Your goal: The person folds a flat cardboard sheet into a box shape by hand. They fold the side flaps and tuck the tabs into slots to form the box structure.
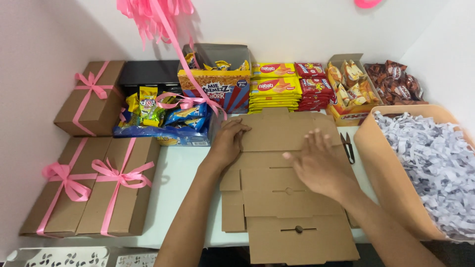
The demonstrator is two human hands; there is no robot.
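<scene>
One head camera looks steeply down, close over the white table [180,173].

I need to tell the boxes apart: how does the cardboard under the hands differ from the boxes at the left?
The cardboard sheet lies flat and unfolded under the left hand and right hand; the ribboned boxes are closed. The sheet is bare; they wear pink bows. Both are plain brown cardboard.

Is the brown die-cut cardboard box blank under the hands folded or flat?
Flat: brown die-cut cardboard box blank lies unfolded on the table, both hands pressing it.

The white table [178,183] carries a flat cardboard blank [284,198], ribboned boxes [118,193], snack packs [274,91] and a tub [383,168].
</scene>
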